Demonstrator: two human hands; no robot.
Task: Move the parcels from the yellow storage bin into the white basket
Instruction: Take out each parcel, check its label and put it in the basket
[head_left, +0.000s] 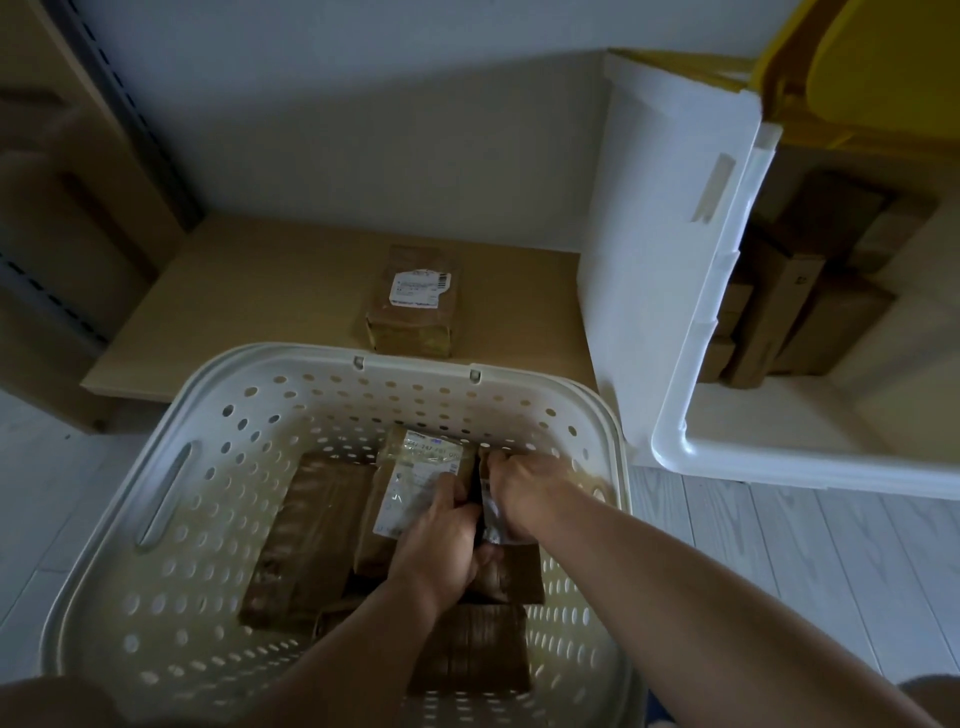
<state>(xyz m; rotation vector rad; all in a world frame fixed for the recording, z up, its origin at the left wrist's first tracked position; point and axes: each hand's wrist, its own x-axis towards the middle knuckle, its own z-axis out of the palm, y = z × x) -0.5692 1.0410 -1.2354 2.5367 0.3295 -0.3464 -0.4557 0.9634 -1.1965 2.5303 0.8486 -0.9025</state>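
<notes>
Both hands down in the white basket (332, 364), seating parcels side by side so they pack flat. Left hand (441, 540) grips the labelled parcel (410, 488), fingers curled over its right edge. Right hand (524, 488) grips a narrower parcel (491, 514) just beside it, mostly hidden under the hand. I'd say more parcels (810, 270) remain in the storage bin (727, 332), tipped open on the right. One stray parcel (413, 306) sits on the shelf (249, 291) behind the basket.

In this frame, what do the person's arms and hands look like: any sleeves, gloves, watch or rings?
Both forearms are bare up to the frame edge, with no sleeves in view. The left hand and right hand wear no gloves. No watch, bracelet or ring shows on either wrist or the visible fingers, though the dim light and partly hidden fingertips limit certainty.
</notes>
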